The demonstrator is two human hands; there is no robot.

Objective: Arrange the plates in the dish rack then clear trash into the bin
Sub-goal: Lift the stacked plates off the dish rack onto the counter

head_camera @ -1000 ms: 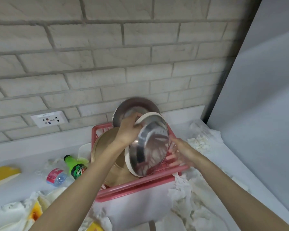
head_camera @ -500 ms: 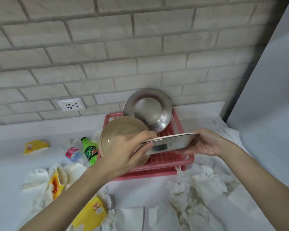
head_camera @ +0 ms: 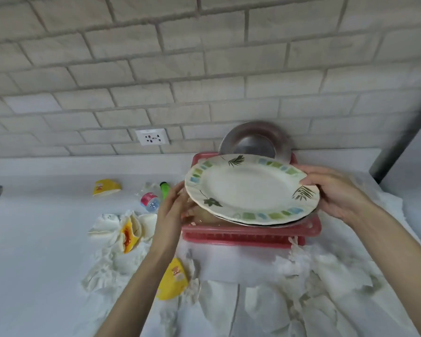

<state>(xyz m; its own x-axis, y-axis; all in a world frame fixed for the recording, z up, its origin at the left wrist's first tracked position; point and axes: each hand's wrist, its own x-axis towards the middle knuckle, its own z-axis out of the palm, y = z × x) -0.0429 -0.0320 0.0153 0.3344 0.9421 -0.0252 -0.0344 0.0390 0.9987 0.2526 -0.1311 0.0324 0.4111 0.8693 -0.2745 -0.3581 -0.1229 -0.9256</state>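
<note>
I hold a white plate with a green and blue patterned rim [head_camera: 250,188] nearly flat above the red dish rack [head_camera: 250,233]. A steel plate's edge [head_camera: 277,224] shows right under it, stacked with it. My left hand [head_camera: 174,207] grips the stack's left rim and my right hand [head_camera: 336,190] grips the right rim. Another steel plate [head_camera: 255,139] stands upright at the back of the rack against the wall. A brownish plate lies mostly hidden under the held stack.
On the white counter lie crumpled tissues [head_camera: 314,280], yellow wrappers [head_camera: 173,280] [head_camera: 106,187], a sauce-stained paper [head_camera: 128,233], a small clear bottle [head_camera: 150,201] and a green bottle [head_camera: 164,188]. A wall socket [head_camera: 152,139] is on the brick wall. A grey panel [head_camera: 413,166] stands right.
The plate stack turned from tilted, steel side facing me, through edge-on, to nearly flat with the white patterned face up. Both hands stayed on its rims; the view shifted.
</note>
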